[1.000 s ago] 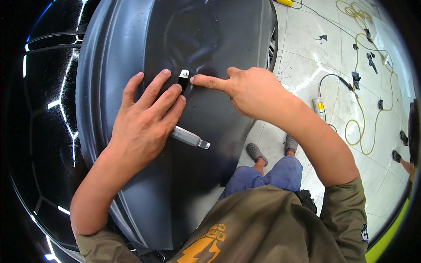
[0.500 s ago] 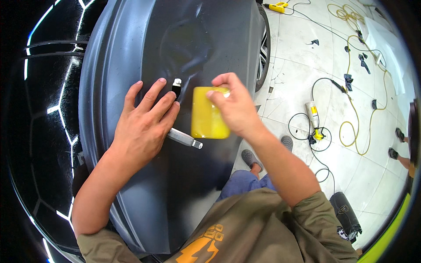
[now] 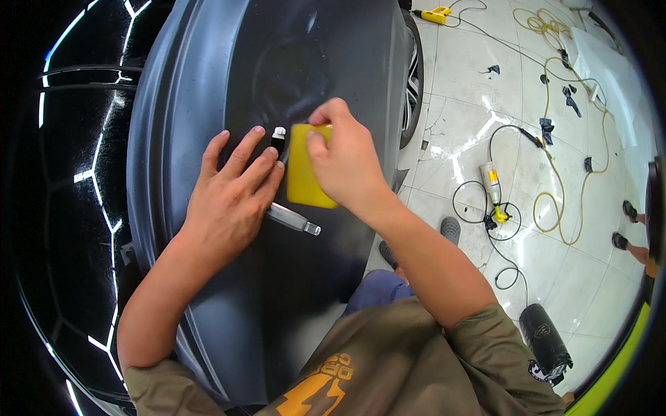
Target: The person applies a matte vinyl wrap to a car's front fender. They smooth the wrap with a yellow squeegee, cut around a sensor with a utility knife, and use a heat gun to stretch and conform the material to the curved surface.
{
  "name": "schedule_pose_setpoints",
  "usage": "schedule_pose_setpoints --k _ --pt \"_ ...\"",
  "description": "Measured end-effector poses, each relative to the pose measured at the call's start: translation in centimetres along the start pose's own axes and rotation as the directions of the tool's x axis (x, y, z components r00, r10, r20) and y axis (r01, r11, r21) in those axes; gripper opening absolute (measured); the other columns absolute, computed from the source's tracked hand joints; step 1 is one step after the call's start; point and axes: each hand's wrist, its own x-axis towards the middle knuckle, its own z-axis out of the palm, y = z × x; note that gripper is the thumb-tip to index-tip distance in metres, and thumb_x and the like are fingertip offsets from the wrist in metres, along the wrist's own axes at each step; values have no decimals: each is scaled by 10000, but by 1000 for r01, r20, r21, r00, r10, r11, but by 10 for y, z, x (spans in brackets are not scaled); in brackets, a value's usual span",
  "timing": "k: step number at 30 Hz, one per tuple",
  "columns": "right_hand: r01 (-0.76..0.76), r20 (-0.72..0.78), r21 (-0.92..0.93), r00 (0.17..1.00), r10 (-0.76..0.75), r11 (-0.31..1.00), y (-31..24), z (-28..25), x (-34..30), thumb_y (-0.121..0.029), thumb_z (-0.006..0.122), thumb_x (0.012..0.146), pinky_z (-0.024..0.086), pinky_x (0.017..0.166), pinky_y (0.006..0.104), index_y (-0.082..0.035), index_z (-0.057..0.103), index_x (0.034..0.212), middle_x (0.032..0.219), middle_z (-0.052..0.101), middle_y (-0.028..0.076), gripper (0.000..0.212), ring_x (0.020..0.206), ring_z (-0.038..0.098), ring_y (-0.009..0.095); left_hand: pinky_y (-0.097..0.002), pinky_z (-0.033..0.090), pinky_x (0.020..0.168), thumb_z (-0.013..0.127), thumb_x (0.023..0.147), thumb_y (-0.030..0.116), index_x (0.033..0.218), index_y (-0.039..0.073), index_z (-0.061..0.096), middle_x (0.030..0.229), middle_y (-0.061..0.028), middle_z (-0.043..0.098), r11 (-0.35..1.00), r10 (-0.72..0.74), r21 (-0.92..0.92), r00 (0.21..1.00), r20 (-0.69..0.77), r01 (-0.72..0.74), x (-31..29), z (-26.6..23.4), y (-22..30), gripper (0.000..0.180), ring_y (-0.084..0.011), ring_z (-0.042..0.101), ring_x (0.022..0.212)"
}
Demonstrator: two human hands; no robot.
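My left hand point(image 3: 232, 184) lies flat with its fingers spread on a dark grey, matte car body panel point(image 3: 312, 62). From under its palm sticks out the grey end of a slim tool point(image 3: 295, 220), perhaps a cutter; the rest is hidden. Just beyond the fingertips shows a small black piece with a white tip point(image 3: 279, 135); I cannot tell whether it belongs to that tool. My right hand point(image 3: 347, 159) is closed on a yellow squeegee card point(image 3: 305, 173), close to the left fingers and over the panel.
A glossy black car surface point(image 3: 69, 229) runs along the left. The wheel point(image 3: 415, 76) is beyond the panel's right edge. On the tiled floor lie a yellow heat gun point(image 3: 436, 15), a yellow-and-white power tool point(image 3: 492, 184), cables, black scraps and a black cylindrical case point(image 3: 544, 340).
My right hand has moved left and slightly away from me with the yellow squeegee card, nearer the left fingers. My left hand has stayed almost in place.
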Motion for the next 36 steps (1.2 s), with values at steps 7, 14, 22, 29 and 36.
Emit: schedule_pose_setpoints --k 7,14,22,29,36 --pt "-7 -9 -5 1000 7 1000 11 2 12 -118 591 940 530 864 439 -4 565 1114 993 684 222 210 943 682 396 -586 217 1231 692 764 48 1261 71 705 1362 -83 628 1000 23 18 999 40 -24 -1 -4 -1 498 -298 419 1475" --pt "-110 -9 47 994 110 993 5 -14 19 -30 575 897 519 854 495 17 556 1048 978 667 275 159 965 659 473 -593 215 1233 691 764 45 1277 62 694 1387 -81 615 999 0 33 999 45 -1 -2 -5 2 514 -294 405 1485" --pt "-26 35 40 999 25 999 -1 -7 21 -20 575 884 508 827 520 23 534 1022 965 658 283 150 939 645 486 -573 214 1239 699 751 37 1282 64 688 1387 -81 614 1000 -14 23 999 48 13 0 -4 1 532 -293 402 1485" --pt "-35 23 -62 999 36 997 -4 1 25 -92 613 908 532 886 479 14 572 1097 1053 688 279 221 1017 683 446 -562 223 1239 701 745 29 1270 73 692 1403 -78 589 1000 -15 24 999 32 14 1 0 3 527 -287 389 1491" --pt "46 30 -51 999 -45 998 1 -50 -4 -80 677 872 520 903 435 -36 634 1106 1077 704 134 242 977 681 348 -547 276 1212 706 728 22 1233 102 711 1302 -68 562 996 -87 32 995 -51 89 -11 3 10 511 -271 470 1372"
